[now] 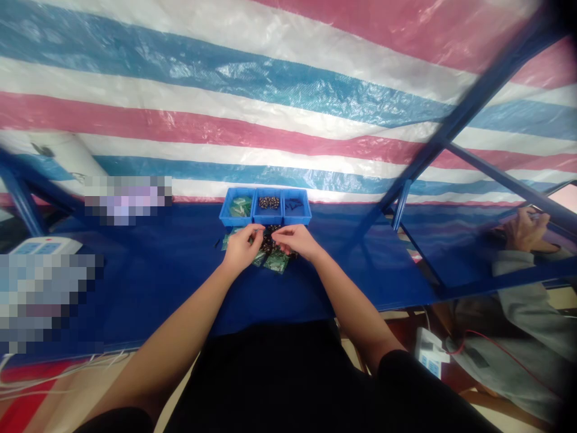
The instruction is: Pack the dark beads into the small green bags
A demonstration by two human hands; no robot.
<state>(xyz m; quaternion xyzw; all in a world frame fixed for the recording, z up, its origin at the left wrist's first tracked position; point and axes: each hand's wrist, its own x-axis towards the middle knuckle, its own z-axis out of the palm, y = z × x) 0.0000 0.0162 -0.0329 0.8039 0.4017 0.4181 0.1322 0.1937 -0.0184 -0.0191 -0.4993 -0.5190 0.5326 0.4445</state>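
Note:
My left hand (243,248) and my right hand (297,240) face each other over the blue tabletop, fingertips a small gap apart. Both are closed in a pinch. A tiny dark bit shows near the fingertips, too small to name. Beneath them lies a pile of small black and gold-coloured parts (269,245). Flat green pieces (276,261) lie at the near side of the pile, partly covered by my hands. Just beyond stands a blue three-compartment bin (237,221), with green pieces (241,207) at left, black-and-gold parts (269,202) in the middle and dark slim parts (294,204) at right.
Striped plastic sheeting (279,132) hangs behind the table. A blue metal frame (424,153) rises on the right, with another person's hands (526,228) beyond it. A white power strip (49,245) lies at left; another power strip (430,352) is low at right.

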